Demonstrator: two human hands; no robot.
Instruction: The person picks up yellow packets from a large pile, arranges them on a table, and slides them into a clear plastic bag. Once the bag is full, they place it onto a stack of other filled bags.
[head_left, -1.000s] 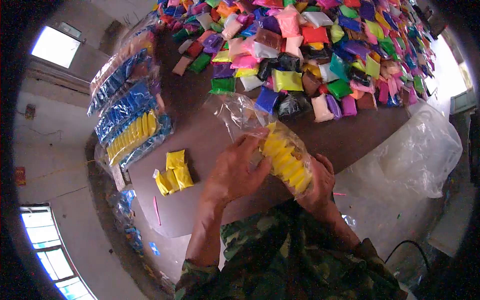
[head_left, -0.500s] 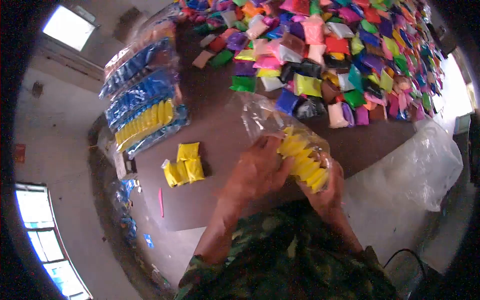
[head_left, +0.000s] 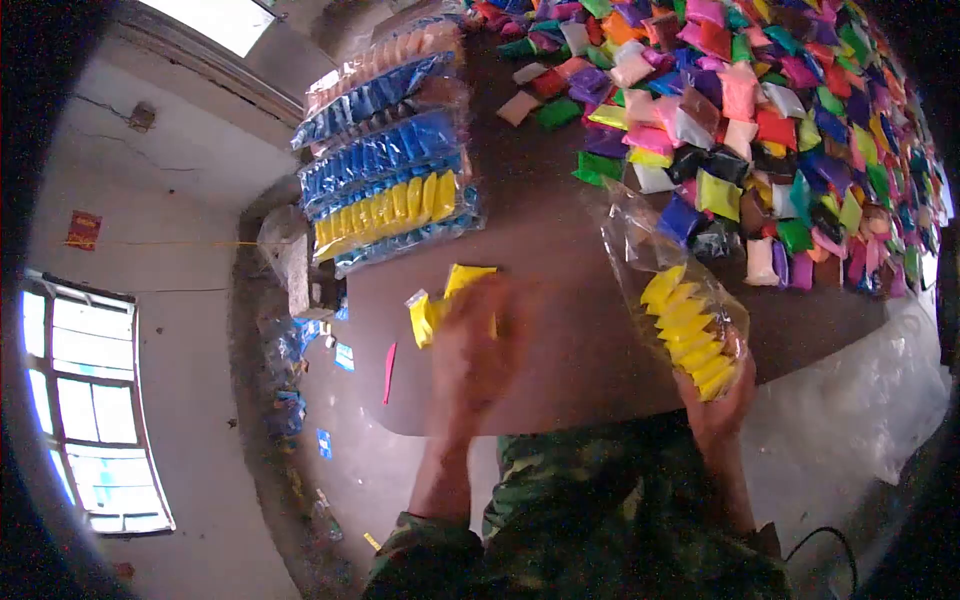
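Yellow packets in hand and on a brown table in a plain room

The right hand [head_left: 722, 385] holds a clear bag [head_left: 695, 330] of yellow packets [head_left: 684, 318] above the near part of the table [head_left: 545, 225]. Its fingers curl around the bag's lower end; how tightly they press is unclear. The bag's slack, unfilled end reaches toward the pile [head_left: 735, 100]. The left hand [head_left: 480, 345] is a blur over the loose packets [head_left: 421, 318], which it partly covers; whether its fingers are spread or pinching one cannot be told.

The table is dark brown and smooth, with a rounded near corner. Small packets of many colors heap over its far right side. On its far left, filled bags [head_left: 385, 212] lie in an overlapping row, their contents pinkish, blue and yellow. A pink strip [head_left: 389, 373] lies near the left edge, just beside the loose packets.

Beyond the left edge are a pale block [head_left: 301, 278] and a floor [head_left: 345, 480] with blue scraps [head_left: 324, 444] on it. The gray wall [head_left: 200, 390] has a barred window [head_left: 95, 400], a red sign [head_left: 84, 230] and a thin yellow line [head_left: 165, 243] running across it. Another bright opening [head_left: 218, 22] shows at the top left. Clear plastic [head_left: 860, 385] bunches beyond the table's right edge, and a black cable [head_left: 835, 535] curves at the bottom right. Camouflage clothing [head_left: 590, 490] shows below the table edge.
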